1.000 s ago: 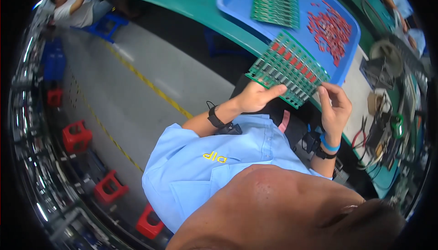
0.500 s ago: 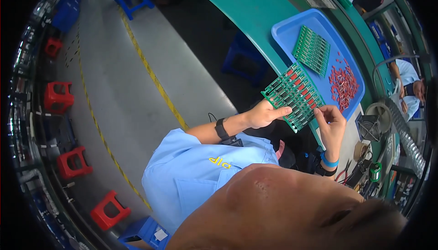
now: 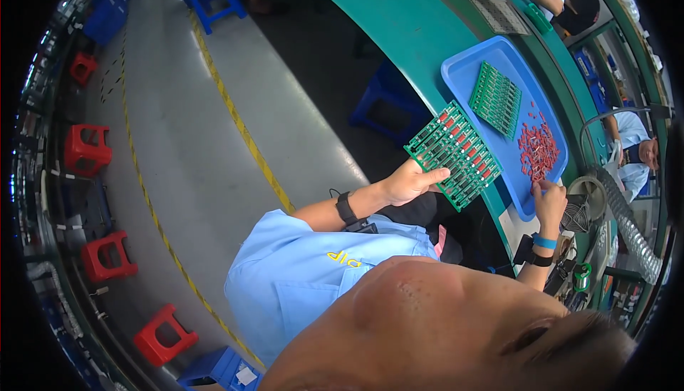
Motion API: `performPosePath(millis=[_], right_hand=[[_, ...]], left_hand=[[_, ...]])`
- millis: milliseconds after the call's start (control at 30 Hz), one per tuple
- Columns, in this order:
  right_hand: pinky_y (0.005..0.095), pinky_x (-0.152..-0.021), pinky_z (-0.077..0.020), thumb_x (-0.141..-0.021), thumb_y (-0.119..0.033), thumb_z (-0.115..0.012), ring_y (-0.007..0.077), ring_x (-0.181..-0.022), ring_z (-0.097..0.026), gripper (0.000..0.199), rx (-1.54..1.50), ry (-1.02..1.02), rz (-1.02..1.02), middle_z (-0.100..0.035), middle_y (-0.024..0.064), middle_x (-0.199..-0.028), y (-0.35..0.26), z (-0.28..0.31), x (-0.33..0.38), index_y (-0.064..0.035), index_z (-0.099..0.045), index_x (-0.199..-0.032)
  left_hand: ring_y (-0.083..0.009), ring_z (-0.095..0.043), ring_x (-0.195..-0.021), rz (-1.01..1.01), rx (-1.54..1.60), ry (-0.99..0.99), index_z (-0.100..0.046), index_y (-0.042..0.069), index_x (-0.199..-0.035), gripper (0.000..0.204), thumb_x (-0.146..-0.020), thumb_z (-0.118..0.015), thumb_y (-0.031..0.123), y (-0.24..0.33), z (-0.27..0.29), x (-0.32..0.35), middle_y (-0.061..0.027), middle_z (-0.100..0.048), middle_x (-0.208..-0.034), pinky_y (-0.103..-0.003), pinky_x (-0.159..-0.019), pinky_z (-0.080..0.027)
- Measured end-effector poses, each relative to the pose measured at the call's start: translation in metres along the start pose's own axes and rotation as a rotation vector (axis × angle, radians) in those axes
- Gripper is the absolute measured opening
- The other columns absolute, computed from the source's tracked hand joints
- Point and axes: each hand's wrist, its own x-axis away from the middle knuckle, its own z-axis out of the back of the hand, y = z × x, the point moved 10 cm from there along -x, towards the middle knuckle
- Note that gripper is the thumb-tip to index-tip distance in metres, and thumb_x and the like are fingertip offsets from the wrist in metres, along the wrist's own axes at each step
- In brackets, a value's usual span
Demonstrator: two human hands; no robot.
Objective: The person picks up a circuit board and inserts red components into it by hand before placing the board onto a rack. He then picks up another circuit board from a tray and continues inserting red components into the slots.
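My left hand (image 3: pixel 415 180) grips a green circuit board panel (image 3: pixel 454 154) by its near left edge, thumb on top. A row of red components runs across the panel among black and silver ones. My right hand (image 3: pixel 550 202) is at the near end of the blue tray (image 3: pixel 451 70), beside a heap of small red components (image 3: pixel 538 148). Its thumb and fingertips are pinched together; whatever is between them is too small to make out. Further up in the tray lie more green circuit boards (image 3: pixel 496 99).
The tray rests on a green workbench (image 3: pixel 399 27). A small fan (image 3: pixel 577 213), a flexible silver duct (image 3: pixel 634 227) and a green spool (image 3: pixel 583 277) stand right of my right hand. Co-workers sit across the bench. Red stools (image 3: pixel 87 150) line the floor at left.
My right hand has left the circuit board panel and moved right to the red components in the tray. My left hand still holds the panel in nearly the same place.
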Motion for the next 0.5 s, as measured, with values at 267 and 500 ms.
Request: performPosePath(millis=[267, 500], right_hand=[[0.0453, -0.075, -0.0511, -0.080, -0.024, -0.072, 0.0371, -0.082, -0.064, 0.027, -0.107, -0.114, -0.070, -0.069, 0.0181, -0.089, 0.013, -0.041, -0.027, -0.0048, -0.069, -0.098], [0.0447, -0.073, -0.0504, -0.081, -0.017, -0.070, 0.0366, -0.082, -0.065, 0.019, -0.239, -0.206, -0.069, -0.068, 0.0186, -0.088, 0.013, -0.045, -0.032, -0.0024, -0.066, -0.093]], left_hand=[[-0.0185, -0.061, -0.111, -0.017, -0.016, 0.006, -0.046, 0.007, -0.134, 0.034, -0.101, -0.049, 0.009, 0.007, -0.001, 0.003, -0.0074, -0.060, -0.124, -0.037, -0.093, -0.054], [-0.0188, -0.060, -0.112, -0.011, -0.008, 0.025, -0.046, 0.007, -0.135, 0.035, -0.100, -0.050, 0.009, 0.002, 0.003, 0.000, -0.0075, -0.059, -0.125, -0.038, -0.093, -0.053]])
